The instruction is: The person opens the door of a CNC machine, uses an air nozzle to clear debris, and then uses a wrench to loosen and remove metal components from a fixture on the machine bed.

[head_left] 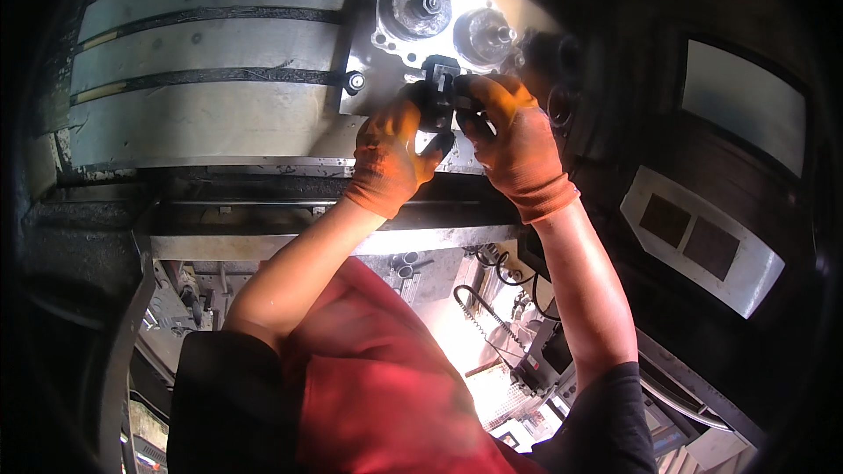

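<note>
A dark, blocky clamp-like part [442,88] stands at the near edge of a bright metal fixture plate [376,88]. My left hand [389,151], in an orange glove with dark fingertips, grips it from the left, its thumb below. From the right, my right hand [518,139], gloved alike, has its bent fingers at the part's side. The gloves hide much of its lower end. Just beyond sits a light metal casting [392,35] with round openings, one holding a bolt with a nut [428,5]. A second nutted bolt [503,34] stands to its right.
A slotted machine table [211,123] stretches left, with dark chips in its grooves. A bolt [355,82] sits at the plate's left edge. A metal rail [263,246] crosses before my body. To the right are a window [745,105] and a pale panel [702,241]; a coiled cable [479,303] hangs below.
</note>
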